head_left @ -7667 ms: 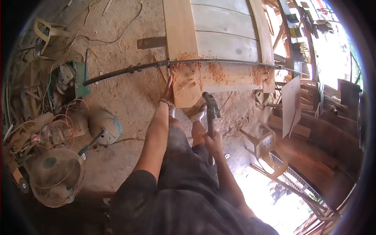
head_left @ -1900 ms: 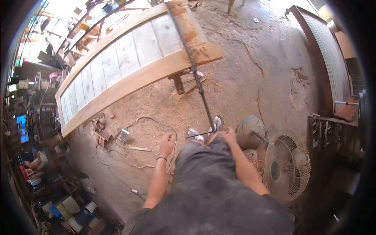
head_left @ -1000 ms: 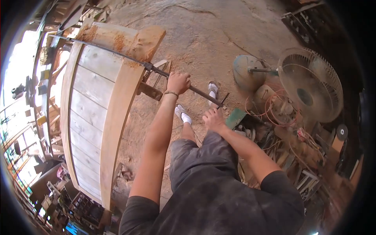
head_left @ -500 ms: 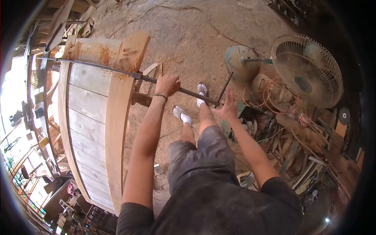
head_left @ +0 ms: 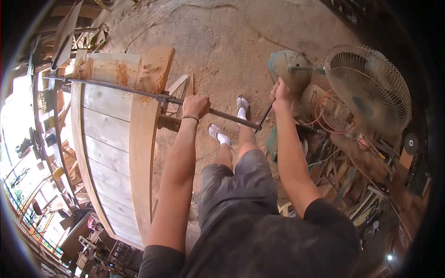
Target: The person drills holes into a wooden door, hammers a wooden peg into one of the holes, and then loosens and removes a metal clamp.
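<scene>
A long metal bar clamp [head_left: 232,115] lies across the top end of a wooden panel [head_left: 107,123] with pale boards and a lighter frame. My left hand [head_left: 196,106] is wrapped round the bar just right of the panel's edge. At the bar's right end a thin dark crank handle [head_left: 265,114] slants upward. My right hand [head_left: 281,95] is closed on the upper part of that handle. Reddish-brown sawdust [head_left: 122,74] lies on the panel's top board.
A standing fan [head_left: 368,88] is on the right, beside a rounded bluish base [head_left: 288,69] and orange hose [head_left: 324,113]. Wood scraps and tools [head_left: 345,178] pile up below it. A cable [head_left: 204,6] crosses the dusty floor. Shelving stands at the left.
My right hand has gone from spread fingers beside the bar's end to a grip higher up on the crank handle. My left hand still holds the bar. The view has shifted slightly.
</scene>
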Available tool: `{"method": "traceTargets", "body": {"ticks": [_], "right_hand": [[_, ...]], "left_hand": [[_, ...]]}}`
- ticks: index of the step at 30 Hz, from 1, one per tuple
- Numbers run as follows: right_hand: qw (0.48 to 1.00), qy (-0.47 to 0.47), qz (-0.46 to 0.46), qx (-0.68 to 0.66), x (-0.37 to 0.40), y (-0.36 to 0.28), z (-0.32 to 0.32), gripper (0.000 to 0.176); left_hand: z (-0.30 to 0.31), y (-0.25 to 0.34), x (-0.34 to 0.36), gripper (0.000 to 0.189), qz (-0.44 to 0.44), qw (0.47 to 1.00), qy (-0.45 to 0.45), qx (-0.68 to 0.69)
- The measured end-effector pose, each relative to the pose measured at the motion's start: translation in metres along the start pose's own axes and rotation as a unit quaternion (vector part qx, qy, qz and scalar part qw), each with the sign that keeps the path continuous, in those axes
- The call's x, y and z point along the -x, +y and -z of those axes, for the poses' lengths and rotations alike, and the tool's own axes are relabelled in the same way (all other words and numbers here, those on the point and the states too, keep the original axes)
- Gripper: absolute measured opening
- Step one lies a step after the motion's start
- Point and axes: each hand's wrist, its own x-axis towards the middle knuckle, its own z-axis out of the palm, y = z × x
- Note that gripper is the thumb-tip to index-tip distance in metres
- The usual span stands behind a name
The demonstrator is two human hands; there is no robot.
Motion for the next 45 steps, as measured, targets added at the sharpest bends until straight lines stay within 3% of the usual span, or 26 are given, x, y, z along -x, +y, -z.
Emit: {"method": "traceTargets", "body": {"ticks": [4,9,14,15,20,24,27,29,30,31,33,35,36,38,40,42,45], "right_hand": [[0.999,0.016,0.032,-0.001,0.025,-0.010,-0.005,0.043],[0.979,-0.031,0.179,0.095,0.118,0.006,0.022,0.046],[0.879,-0.130,0.382,0.254,0.206,0.078,0.070,0.036],[0.854,-0.144,0.402,0.298,0.217,0.088,0.073,0.034],[0.656,-0.258,0.513,0.489,0.231,0.152,0.095,0.019],[0.486,-0.307,0.529,0.624,0.169,0.226,0.106,0.016],[0.345,-0.436,0.338,0.760,0.053,0.275,0.133,0.023],[0.482,-0.300,0.350,0.745,0.013,0.219,0.110,0.027],[0.664,-0.269,0.217,0.663,-0.019,0.197,0.112,0.031],[0.571,-0.346,0.188,0.720,-0.051,0.144,0.094,0.043],[0.736,-0.295,-0.012,0.609,-0.075,0.090,0.077,0.054],[0.835,-0.220,-0.223,0.453,-0.080,0.057,0.069,0.065],[0.857,-0.172,-0.320,0.366,-0.080,0.045,0.066,0.071],[0.790,-0.217,-0.301,0.488,-0.060,0.077,0.076,0.068],[0.759,-0.248,-0.410,0.441,-0.016,0.099,0.064,0.059],[0.848,-0.236,-0.423,0.216,-0.027,0.149,0.068,0.042],[0.806,-0.142,-0.574,0.011,-0.076,0.165,0.086,0.033]], "left_hand": [[0.004,-0.002,-0.009,0.021,0.008,1.000,0.009,-0.002],[0.004,0.000,-0.005,0.024,-0.005,1.000,0.008,0.002],[0.004,-0.002,-0.002,0.028,-0.030,0.999,0.034,0.010],[0.007,-0.001,-0.003,0.030,-0.020,1.000,-0.004,-0.015],[0.010,0.000,0.001,0.033,-0.014,1.000,-0.013,0.003],[0.012,0.003,0.008,0.036,-0.020,1.000,-0.003,0.009],[0.005,0.001,0.008,0.037,-0.011,1.000,0.018,0.017],[0.004,0.000,0.009,0.038,-0.010,0.999,0.029,0.019],[0.005,0.002,0.009,0.039,-0.001,0.999,0.029,0.029],[0.007,0.004,0.011,0.040,0.006,0.999,0.028,0.040],[0.008,0.003,0.005,0.041,0.005,0.998,0.047,0.037],[0.004,0.004,0.007,0.042,-0.004,0.997,0.074,0.020],[0.005,0.004,0.007,0.043,0.005,0.998,0.060,0.023],[0.013,0.008,0.006,0.044,0.017,0.999,0.035,0.031],[0.008,0.007,0.006,0.045,0.004,0.999,0.048,0.020],[0.010,0.001,-0.001,0.046,0.001,0.999,0.053,0.006],[0.001,0.007,0.007,0.046,0.010,1.000,0.024,0.010]]}}
